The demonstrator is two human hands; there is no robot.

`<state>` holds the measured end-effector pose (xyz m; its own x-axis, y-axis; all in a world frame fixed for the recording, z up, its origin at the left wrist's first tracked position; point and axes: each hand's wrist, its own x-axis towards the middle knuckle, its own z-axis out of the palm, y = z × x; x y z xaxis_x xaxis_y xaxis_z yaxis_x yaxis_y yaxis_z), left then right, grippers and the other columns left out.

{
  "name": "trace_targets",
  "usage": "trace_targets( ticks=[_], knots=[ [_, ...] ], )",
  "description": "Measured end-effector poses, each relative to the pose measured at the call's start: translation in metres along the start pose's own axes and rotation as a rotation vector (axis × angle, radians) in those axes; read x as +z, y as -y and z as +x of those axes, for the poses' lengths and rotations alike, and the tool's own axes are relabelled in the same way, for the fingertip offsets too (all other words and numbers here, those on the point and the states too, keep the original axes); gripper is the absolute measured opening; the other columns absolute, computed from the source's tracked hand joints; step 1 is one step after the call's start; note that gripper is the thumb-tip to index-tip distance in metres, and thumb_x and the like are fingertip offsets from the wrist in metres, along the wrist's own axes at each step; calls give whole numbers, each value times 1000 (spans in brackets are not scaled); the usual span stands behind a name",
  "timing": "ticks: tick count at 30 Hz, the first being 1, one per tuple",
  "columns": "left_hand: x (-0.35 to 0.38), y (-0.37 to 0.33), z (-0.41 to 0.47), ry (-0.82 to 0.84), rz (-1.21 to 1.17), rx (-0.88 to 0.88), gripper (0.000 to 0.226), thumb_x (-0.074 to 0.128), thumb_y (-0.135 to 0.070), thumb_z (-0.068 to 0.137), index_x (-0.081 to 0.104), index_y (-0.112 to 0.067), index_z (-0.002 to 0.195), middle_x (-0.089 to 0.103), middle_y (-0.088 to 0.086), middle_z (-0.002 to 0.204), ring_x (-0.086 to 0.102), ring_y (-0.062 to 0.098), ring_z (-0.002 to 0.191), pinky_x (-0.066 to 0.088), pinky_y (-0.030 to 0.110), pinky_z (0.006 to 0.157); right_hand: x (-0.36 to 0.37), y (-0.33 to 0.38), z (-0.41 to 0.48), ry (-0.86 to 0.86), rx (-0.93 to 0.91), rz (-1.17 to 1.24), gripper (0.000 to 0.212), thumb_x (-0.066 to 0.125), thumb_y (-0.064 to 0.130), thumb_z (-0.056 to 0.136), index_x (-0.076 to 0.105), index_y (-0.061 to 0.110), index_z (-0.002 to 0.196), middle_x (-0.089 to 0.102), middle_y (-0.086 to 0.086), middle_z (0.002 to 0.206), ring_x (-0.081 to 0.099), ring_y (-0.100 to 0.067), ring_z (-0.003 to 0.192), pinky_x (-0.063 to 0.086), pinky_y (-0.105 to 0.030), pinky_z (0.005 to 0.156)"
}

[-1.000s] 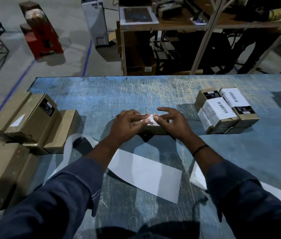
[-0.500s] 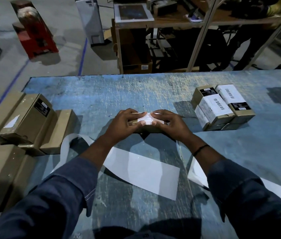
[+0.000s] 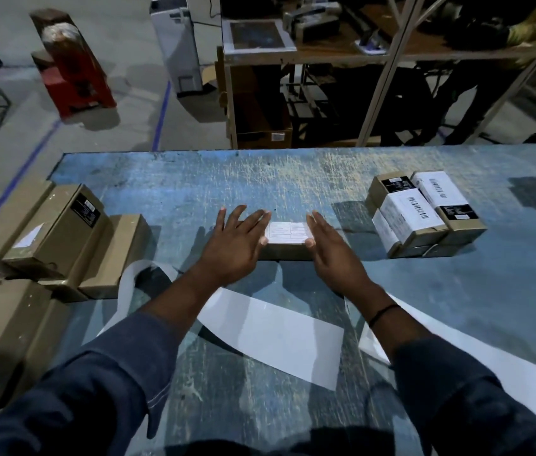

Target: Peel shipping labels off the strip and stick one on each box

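Observation:
A small brown box [image 3: 288,251] lies in the middle of the blue table with a white shipping label [image 3: 288,232] flat on its top. My left hand [image 3: 235,246] rests with straight fingers on the box's left end. My right hand [image 3: 332,248] lies with straight fingers along the right end, thumb at the label's corner. The long white label strip [image 3: 273,334] curls across the table below my wrists. Plain brown boxes [image 3: 52,232] are piled at the left. Labelled boxes [image 3: 424,215] sit grouped at the right.
The table's far edge [image 3: 260,151] runs across the middle of the view, with floor beyond it. A shelving rack [image 3: 375,54] and a red machine [image 3: 72,70] stand farther back. More brown boxes [image 3: 0,337] sit at the near left edge.
Both hands have slid outward from the label's centre to the box's ends, fingers straightening. The label now shows fully on the box top.

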<state>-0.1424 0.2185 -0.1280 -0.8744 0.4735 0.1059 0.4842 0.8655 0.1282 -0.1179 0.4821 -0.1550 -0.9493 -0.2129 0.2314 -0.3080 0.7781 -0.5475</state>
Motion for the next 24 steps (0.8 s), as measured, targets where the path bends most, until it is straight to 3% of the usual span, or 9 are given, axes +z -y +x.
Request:
trace_targets(
  ticks=[3,6,9,11,15,19,21,22,24],
  knots=[
    [7,-15,-9,-131,110,-21,58,23,-39,105,39,-18,157,37,6,164,23,36,155,12,63,124,13,10,-11,-281,-100,-322,47,37,26,106,50,8,148,40,-13,161,40,-34,146,39,-46,113],
    [9,-15,-14,-238,112,-1,51,33,-36,105,55,-18,147,51,7,155,35,38,149,20,65,121,15,9,-15,-408,-186,-458,38,45,21,104,63,7,135,50,-14,153,50,-38,137,43,-48,103],
    [10,-11,-14,-282,-133,-42,45,41,-40,103,65,-23,137,60,2,146,48,37,139,34,62,115,8,10,-15,-467,-255,-421,28,56,18,101,71,6,121,60,-14,143,58,-40,124,46,-48,97],
    [6,-6,-11,-268,-397,-63,37,56,-36,99,68,-23,130,63,0,138,58,29,127,47,52,105,0,16,-14,-498,-284,-386,25,56,21,101,75,6,111,63,-13,139,59,-40,122,47,-48,95],
    [-2,-4,-8,-268,-397,15,22,67,-32,93,72,-22,112,64,-3,128,62,25,113,52,42,95,-9,20,-15,-548,-451,-438,15,72,21,95,76,7,92,70,-10,129,66,-38,112,50,-48,91],
    [-11,-8,-17,-281,-618,55,11,78,-25,86,69,-22,92,60,-6,112,62,16,105,56,36,88,-15,26,-10,-476,-299,-132,23,78,26,92,66,12,78,70,-5,121,64,-29,112,49,-43,94],
    [-19,-11,-22,-215,-741,40,18,84,-23,84,67,-23,92,59,-7,104,64,12,99,56,31,87,-17,29,-9,-339,-56,214,27,83,28,86,64,15,102,64,2,124,61,-18,116,50,-34,95],
    [-20,-10,-24,-186,-751,23,24,86,-25,82,66,-25,97,60,-9,103,64,10,99,56,32,87,-19,30,-8,-215,89,383,42,85,29,84,60,19,118,61,6,126,60,-14,119,51,-30,95],
    [-19,-6,-28,-110,-701,-13,46,87,-40,77,64,-31,116,61,-12,113,62,9,106,55,38,91,-24,29,-13,39,197,486,54,84,34,84,57,26,130,60,11,131,58,-8,123,51,-30,101]
  ],
)
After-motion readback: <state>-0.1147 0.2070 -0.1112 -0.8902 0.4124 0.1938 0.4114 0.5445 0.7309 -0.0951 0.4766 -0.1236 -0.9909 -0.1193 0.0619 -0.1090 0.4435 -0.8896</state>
